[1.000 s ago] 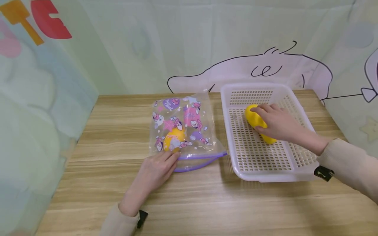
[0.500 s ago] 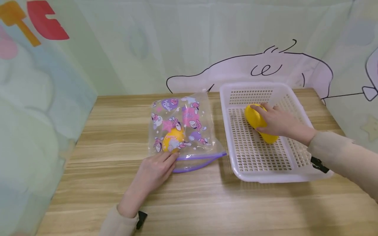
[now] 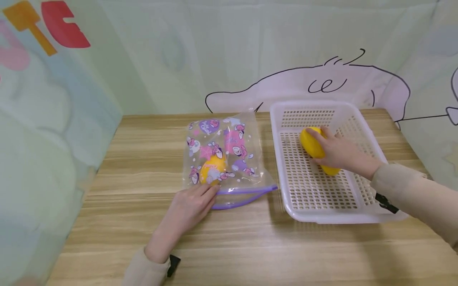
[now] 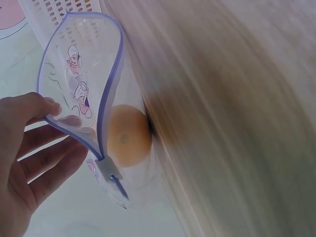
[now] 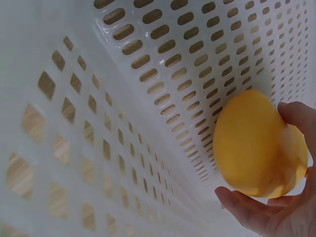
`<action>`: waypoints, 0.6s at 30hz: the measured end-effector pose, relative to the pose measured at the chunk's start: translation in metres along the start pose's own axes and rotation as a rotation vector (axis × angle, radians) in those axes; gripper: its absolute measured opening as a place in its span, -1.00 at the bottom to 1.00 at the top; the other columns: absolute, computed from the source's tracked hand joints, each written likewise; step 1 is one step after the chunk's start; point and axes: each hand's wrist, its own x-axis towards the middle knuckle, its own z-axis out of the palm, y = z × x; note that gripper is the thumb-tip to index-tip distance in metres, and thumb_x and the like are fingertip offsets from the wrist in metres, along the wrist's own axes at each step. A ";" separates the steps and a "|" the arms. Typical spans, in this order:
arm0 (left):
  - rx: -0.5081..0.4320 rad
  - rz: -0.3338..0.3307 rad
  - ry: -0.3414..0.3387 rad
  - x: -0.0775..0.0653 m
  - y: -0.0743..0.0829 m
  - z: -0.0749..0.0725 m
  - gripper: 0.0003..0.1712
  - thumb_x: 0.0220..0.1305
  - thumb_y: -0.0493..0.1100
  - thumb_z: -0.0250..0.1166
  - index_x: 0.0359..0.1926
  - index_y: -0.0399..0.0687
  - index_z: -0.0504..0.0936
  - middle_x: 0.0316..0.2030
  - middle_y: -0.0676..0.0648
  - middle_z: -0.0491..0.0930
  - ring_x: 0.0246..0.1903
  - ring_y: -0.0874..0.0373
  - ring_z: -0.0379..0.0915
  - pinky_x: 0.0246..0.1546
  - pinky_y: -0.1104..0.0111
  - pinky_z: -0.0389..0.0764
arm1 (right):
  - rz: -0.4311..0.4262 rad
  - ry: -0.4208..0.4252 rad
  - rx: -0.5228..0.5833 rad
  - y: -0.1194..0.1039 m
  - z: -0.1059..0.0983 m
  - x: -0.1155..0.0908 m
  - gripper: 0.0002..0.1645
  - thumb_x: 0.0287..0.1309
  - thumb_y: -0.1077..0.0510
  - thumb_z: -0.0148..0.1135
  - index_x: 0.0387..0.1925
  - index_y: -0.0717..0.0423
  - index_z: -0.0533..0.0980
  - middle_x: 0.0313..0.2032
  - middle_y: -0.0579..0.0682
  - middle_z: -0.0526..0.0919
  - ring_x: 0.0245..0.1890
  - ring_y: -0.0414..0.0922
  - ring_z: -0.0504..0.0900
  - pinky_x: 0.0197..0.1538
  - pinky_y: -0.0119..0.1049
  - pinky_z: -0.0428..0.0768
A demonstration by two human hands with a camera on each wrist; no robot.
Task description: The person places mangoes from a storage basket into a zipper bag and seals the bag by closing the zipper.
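Note:
A clear zip bag (image 3: 247,159) with pink and purple cartoon prints lies on the table, its purple-edged mouth gaping toward me. My left hand (image 3: 189,208) pinches one lip of that mouth between thumb and fingers. Inside the bag, seen through the film, rests a rounded orange-yellow fruit (image 4: 129,136). In the white basket (image 3: 343,218) lies a smooth, elongated yellow fruit (image 5: 252,143), whose exact kind I cannot tell. My right hand (image 3: 341,151) grips it, thumb on one side and fingers on the other; the palm hides its middle.
Just right of the bag stands the perforated basket, its raised walls around the right hand. A white slider (image 4: 109,169) sits at one end of the bag's zip. Behind the wooden table (image 3: 243,246) hangs a printed cloth (image 3: 171,59).
My right hand has shifted from lying over the yellow fruit to gripping its sides, and the forearm has swung slightly. The left hand keeps its hold on the bag's lip.

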 end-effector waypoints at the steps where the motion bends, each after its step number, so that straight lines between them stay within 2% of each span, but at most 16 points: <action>1: 0.001 -0.001 -0.003 0.000 0.000 0.000 -0.71 0.05 -0.17 0.40 -0.16 -0.10 0.67 -0.37 -0.02 0.68 -0.43 0.12 0.62 -0.50 0.37 0.65 | 0.003 -0.005 0.007 0.001 0.001 0.000 0.10 0.03 -0.06 0.37 0.46 -0.08 -0.07 0.30 0.43 0.10 -0.28 0.25 0.55 -0.41 0.00 0.62; 7: 0.005 -0.008 -0.007 0.000 0.001 -0.001 -0.71 0.06 -0.16 0.40 -0.15 -0.10 0.68 -0.36 -0.02 0.69 -0.42 0.12 0.63 -0.49 0.36 0.66 | 0.013 -0.031 0.020 0.000 0.003 0.001 0.15 0.03 -0.03 0.36 0.48 -0.10 -0.15 0.33 0.48 0.00 -0.25 0.36 0.55 -0.44 0.02 0.64; 12: 0.007 -0.005 0.004 0.000 0.001 -0.001 -0.71 0.05 -0.16 0.40 -0.15 -0.10 0.68 -0.36 -0.02 0.69 -0.43 0.12 0.62 -0.51 0.36 0.64 | -0.001 -0.027 0.014 -0.002 0.000 0.000 0.12 0.02 -0.01 0.38 0.47 -0.16 -0.10 0.34 0.42 0.04 -0.18 0.34 0.52 -0.37 0.05 0.65; 18: 0.012 -0.008 -0.006 0.000 0.002 -0.002 -0.72 0.06 -0.16 0.40 -0.16 -0.10 0.68 -0.36 -0.02 0.69 -0.43 0.12 0.62 -0.51 0.37 0.64 | -0.053 0.016 -0.035 -0.004 -0.003 0.000 0.13 -0.01 -0.04 0.40 0.48 -0.30 -0.06 0.39 0.30 0.06 -0.14 0.28 0.45 -0.61 -0.25 0.47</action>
